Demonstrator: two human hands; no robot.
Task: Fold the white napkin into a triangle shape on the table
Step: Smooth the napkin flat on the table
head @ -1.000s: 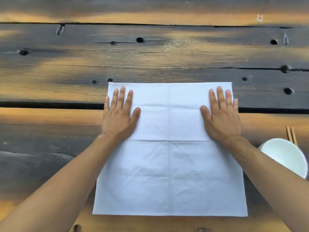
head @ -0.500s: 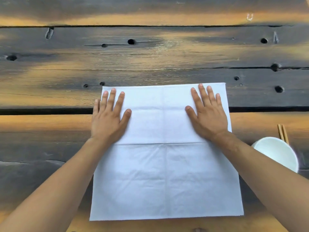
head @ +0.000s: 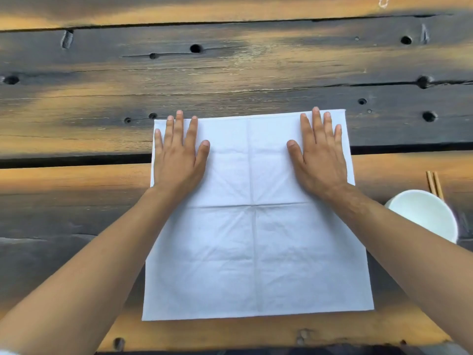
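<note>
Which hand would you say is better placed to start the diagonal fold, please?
Probably the right hand: its fingertips sit beside the napkin's fully visible far right corner. The left hand covers its corner, fingertips past the edge.

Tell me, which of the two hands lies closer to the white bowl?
The right hand: it presses the napkin on the side where the bowl stands; the left hand lies across the napkin from it.
</note>
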